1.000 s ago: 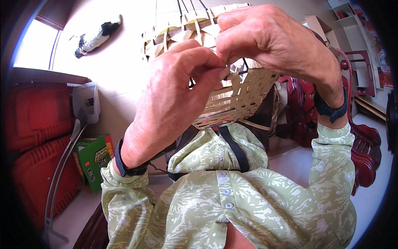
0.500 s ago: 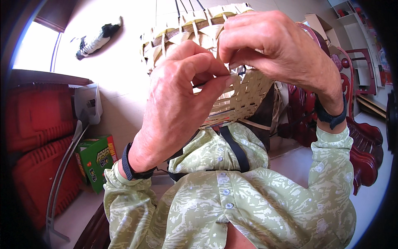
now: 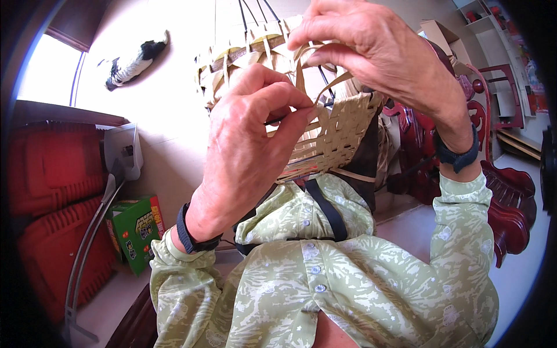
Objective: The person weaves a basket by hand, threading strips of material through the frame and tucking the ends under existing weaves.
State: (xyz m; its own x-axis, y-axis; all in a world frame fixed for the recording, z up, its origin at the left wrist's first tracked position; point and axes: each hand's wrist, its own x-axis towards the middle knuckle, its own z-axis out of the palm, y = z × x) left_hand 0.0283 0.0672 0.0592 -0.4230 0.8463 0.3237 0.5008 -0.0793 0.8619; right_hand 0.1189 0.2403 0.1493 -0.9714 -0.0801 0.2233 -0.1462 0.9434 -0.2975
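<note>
A half-woven basket of flat tan strips stands in front of my body, with thin dark rods sticking up from its far side. My left hand is closed in a pinch at its near edge, gripping the lower end of a tan weaving strip. A dark cord or rod shows under those fingers. Higher up and to the right, my right hand has thumb and fingers closed on the same strip, which bends in a loop between the hands. The right fingertips are partly hidden behind the strip.
A black-and-white cat lies on the floor at the far left. Red plastic chairs, a grey curved stand and a green box are on the left. Carved dark-red wooden furniture and shelves stand on the right.
My right hand has moved up and slightly left, drawing the tan strip into a visible loop. The left hand stays pinched at the edge, shifted slightly.
</note>
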